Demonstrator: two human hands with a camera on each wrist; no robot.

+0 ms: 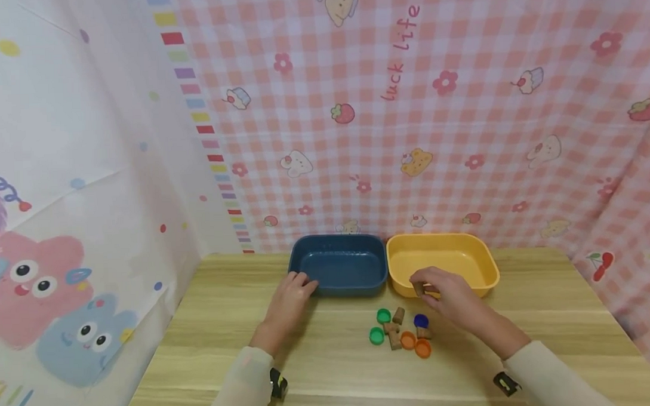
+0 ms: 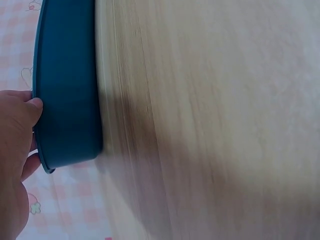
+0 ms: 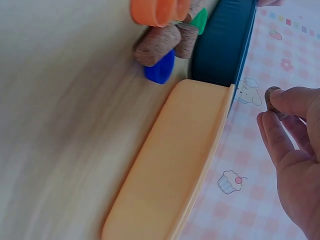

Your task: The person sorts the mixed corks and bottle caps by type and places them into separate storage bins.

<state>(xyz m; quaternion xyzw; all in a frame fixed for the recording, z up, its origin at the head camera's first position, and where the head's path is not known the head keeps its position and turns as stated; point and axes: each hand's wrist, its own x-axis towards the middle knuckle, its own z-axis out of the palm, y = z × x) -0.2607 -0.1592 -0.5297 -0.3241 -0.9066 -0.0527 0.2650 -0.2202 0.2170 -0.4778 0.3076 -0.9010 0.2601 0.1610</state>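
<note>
My left hand [image 1: 288,301] grips the front left rim of a dark blue plastic bin [image 1: 349,290]. In the left wrist view the thumb [image 2: 36,103] lies at the bin's edge, and other fingers are partly hidden behind it. Between thumb and fingertips, my right hand [image 1: 450,291] pinches a brown cork stopper [image 3: 273,99], raised over the front rim of a yellow bin [image 1: 439,239]. On the table in front of the bins lie several more corks [image 1: 398,316], two green caps [image 1: 376,336], a blue cap [image 1: 421,321] and two orange caps [image 1: 423,348].
Both bins stand side by side at the back of the wood-grain table [image 1: 331,382]. Behind them hangs a pink checked cloth [image 1: 355,142]; a white printed sheet [image 1: 88,193] hangs at the left.
</note>
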